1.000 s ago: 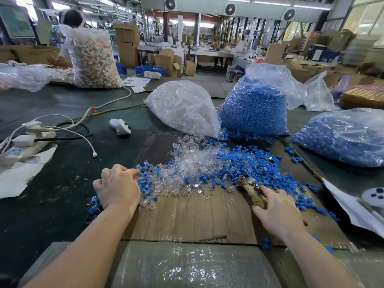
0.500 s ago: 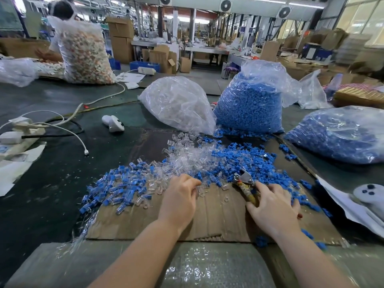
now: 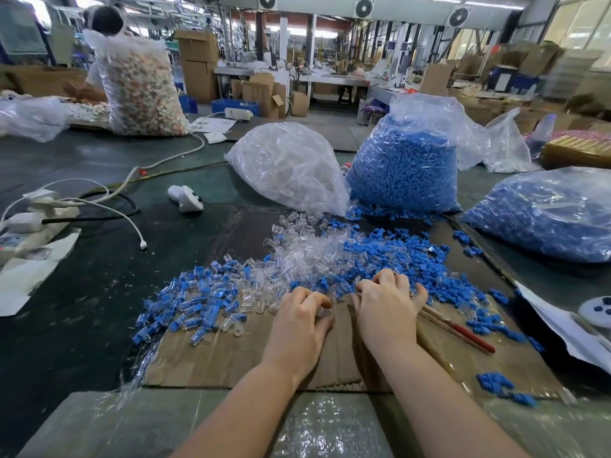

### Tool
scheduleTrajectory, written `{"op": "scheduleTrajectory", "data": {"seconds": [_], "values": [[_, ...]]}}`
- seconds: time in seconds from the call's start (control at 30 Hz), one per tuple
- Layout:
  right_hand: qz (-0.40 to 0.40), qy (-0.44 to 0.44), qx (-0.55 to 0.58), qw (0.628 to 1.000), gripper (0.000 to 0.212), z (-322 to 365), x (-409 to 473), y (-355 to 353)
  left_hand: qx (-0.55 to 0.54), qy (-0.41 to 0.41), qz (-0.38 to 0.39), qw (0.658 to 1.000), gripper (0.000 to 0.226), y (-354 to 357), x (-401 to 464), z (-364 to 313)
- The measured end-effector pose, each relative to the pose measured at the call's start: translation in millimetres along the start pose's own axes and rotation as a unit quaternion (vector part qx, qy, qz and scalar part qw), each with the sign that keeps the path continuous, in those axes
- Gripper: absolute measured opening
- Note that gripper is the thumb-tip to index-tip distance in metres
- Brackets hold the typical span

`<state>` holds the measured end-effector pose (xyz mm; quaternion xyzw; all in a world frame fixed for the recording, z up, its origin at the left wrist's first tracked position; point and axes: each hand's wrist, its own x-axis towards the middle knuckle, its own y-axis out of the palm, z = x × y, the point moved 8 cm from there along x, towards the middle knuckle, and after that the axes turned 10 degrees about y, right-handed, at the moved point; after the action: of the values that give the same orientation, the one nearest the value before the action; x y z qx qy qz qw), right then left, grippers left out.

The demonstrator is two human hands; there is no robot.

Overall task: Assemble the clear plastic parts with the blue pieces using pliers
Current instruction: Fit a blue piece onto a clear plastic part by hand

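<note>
As left hand [image 3: 302, 320] fingers pinch clear part [image 3: 323, 313] | pliers [image 3: 458, 330] under right hand [image 3: 388, 300]

Single head-worn view, forward and down, close over the cardboard [image 3: 231, 358].

Bright blue small plastic pieces [image 3: 396, 256] heaped beside colourless, see-through small plastic parts [image 3: 307, 252] on plain brown ribbed cardboard sheet [image 3: 231, 355], over dark green table surface [image 3: 82, 292]. Red-sleeved handles on metal pliers [image 3: 463, 332] near the cardboard's right edge. Toward the table's far edge, solid blue fill in tall clear plastic bag [image 3: 406, 166], frosty white in crumpled clear plastic bag [image 3: 287, 166], speckled orange and cream in big clear plastic sack [image 3: 142, 84].
</note>
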<state>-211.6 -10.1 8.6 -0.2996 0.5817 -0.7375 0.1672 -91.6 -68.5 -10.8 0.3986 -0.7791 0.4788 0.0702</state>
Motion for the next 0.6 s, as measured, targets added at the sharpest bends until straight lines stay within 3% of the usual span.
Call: {"op": "scheduleTrajectory", "data": {"seconds": [0.17,0.43,0.6], "values": [[0.004,-0.003,-0.014,1.0,0.013,7,4,3,-0.02,-0.001,0.007,1.0,0.02,-2,0,-2],[-0.004,-0.049,-0.006,0.999,0.022,14,-3,-1,-0.057,-0.013,-0.007,0.998,0.013,-7,-2,-2],[-0.003,-0.064,0.025,0.998,0.024,14,-11,-1,-0.056,-0.019,-0.023,0.998,0.022,-11,-4,-2]]}}
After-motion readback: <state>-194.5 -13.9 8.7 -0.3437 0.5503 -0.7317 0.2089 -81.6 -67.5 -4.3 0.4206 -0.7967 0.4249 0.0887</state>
